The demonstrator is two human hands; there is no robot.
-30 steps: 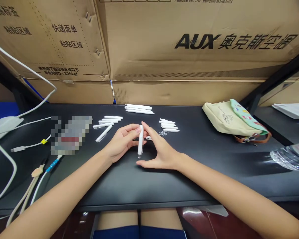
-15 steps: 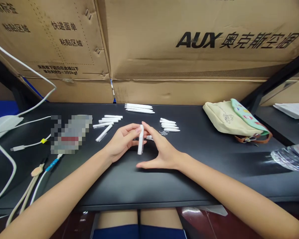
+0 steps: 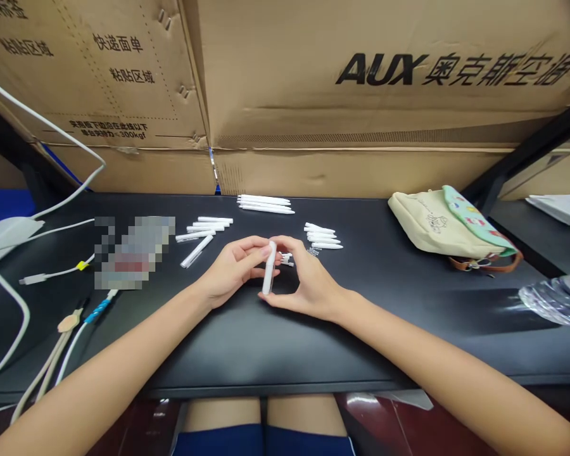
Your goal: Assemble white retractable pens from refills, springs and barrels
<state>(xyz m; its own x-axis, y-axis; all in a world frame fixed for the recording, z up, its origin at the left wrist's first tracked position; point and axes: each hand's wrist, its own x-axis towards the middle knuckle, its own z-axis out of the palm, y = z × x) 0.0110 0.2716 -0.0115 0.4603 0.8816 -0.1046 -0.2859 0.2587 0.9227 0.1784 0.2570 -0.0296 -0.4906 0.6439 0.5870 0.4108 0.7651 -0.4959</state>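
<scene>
Apparently unjoined, white barrels (image 3: 197, 236) lie left of the grip on the desk (image 3: 247, 354). The left hand (image 3: 228, 272) pinches a white pen (image 3: 269, 269) near its top. Beyond the grip, other pens (image 3: 266, 200) look complete. The right hand (image 3: 320, 285) spans the held pen end to end. Rightward lie loose front sections (image 3: 327, 246), with a pouch (image 3: 420, 221) well apart; the desk's front edge runs nearer the body.
</scene>
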